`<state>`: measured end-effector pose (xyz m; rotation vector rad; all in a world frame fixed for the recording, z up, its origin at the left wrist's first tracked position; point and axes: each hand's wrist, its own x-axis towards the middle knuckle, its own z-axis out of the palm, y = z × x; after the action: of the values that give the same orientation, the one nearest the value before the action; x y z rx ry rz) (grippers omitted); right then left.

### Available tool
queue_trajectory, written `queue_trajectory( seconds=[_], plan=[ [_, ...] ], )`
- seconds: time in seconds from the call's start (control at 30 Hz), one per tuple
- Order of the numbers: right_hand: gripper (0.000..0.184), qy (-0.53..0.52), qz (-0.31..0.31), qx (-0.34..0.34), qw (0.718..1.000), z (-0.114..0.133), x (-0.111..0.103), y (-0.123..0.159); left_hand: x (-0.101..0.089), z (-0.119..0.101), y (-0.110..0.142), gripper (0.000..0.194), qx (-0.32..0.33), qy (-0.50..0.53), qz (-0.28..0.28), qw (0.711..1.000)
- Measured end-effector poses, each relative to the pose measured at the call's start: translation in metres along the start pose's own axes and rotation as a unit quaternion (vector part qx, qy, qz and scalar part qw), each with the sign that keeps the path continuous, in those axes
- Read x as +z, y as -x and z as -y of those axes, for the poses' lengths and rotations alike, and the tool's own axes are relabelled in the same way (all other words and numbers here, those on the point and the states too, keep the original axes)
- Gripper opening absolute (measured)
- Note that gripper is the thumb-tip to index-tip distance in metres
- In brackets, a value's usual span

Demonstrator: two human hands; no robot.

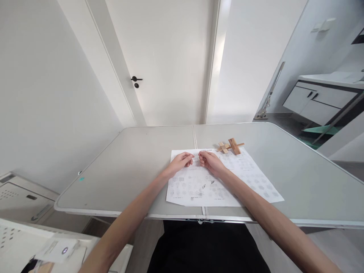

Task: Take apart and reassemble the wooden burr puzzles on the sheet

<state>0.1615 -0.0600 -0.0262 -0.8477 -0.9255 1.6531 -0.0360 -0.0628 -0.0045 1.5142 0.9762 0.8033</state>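
Crossed wooden pieces (234,146) at far right edge of printed paper sheet (253,174), long axis running roughly left to right; they lie beyond and right of right hand (212,163), clearly nearer one; left hand (180,163) farther off, both at sheet on folding table (136,163); fingers loosely curled, nothing seen in grasp, whether tips meet too small to tell

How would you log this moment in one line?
left hand: curled, nothing visibly held | right hand: curled, nothing visibly held | printed sheet: beneath both hands | wooden pieces: at sheet's far right corner
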Motion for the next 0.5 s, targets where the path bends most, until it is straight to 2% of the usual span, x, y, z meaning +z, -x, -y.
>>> queue_trajectory(
  seconds=[0.5],
  plan=[
    [0.029,0.000,-0.002,0.002,1.000,-0.0006,-0.0009,-0.0006,0.0011,-0.0043,0.0017,0.042,0.002,-0.004,-0.004,1.000]
  ],
)
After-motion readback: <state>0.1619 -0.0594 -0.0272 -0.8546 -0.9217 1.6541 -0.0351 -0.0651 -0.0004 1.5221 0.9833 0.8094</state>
